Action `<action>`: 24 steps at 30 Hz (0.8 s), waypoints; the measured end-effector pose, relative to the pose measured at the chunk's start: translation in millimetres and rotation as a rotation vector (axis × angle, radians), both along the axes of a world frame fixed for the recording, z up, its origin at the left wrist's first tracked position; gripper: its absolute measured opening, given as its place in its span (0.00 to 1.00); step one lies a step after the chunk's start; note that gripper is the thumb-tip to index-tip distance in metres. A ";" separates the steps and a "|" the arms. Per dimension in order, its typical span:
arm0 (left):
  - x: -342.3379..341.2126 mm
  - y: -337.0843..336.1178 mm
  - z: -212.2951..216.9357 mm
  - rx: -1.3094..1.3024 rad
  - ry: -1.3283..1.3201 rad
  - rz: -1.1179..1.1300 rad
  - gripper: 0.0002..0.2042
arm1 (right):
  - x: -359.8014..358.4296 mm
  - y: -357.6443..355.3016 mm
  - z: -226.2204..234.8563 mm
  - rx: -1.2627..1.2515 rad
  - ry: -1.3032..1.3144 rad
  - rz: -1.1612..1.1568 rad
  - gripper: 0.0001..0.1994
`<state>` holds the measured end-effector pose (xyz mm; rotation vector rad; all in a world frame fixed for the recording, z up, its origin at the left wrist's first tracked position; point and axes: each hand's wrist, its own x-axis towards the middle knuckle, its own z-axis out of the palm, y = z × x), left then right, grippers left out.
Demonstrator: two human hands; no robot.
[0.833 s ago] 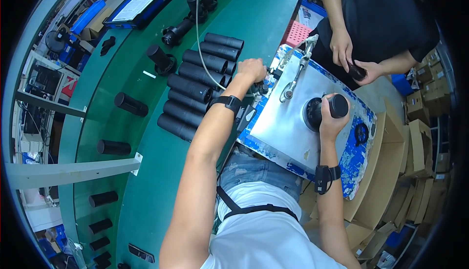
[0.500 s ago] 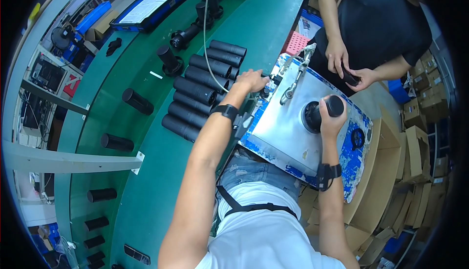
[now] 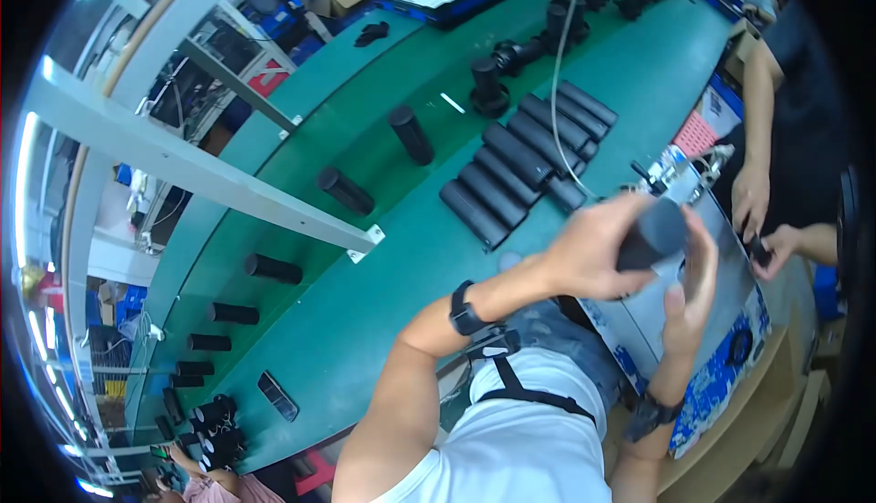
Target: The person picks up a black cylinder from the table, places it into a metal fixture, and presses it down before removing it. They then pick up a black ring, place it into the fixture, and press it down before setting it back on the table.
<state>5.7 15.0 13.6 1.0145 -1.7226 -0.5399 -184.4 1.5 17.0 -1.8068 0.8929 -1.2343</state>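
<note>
We see the left hand closed around a dark cylinder, lifted over the metal plate. Right hand open, palm beside it, not gripping. A row of cylinders waits on the green tabletop; most work looks left.
</note>
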 end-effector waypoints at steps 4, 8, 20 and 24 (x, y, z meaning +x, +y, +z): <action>117.8 17.4 -19.1 0.084 0.198 0.641 0.32 | -42.8 19.0 -38.5 0.225 0.130 0.014 0.28; 223.8 21.7 -89.0 -0.015 0.274 1.119 0.31 | -97.9 34.3 -86.5 0.427 -0.062 -0.141 0.15; 298.7 -19.2 -148.6 -0.014 -0.020 1.351 0.19 | -120.5 34.7 -124.6 0.395 -0.043 -0.319 0.05; 330.0 -1.8 -149.2 0.109 -0.250 1.460 0.18 | -102.9 33.8 -129.2 0.437 -0.153 -0.257 0.05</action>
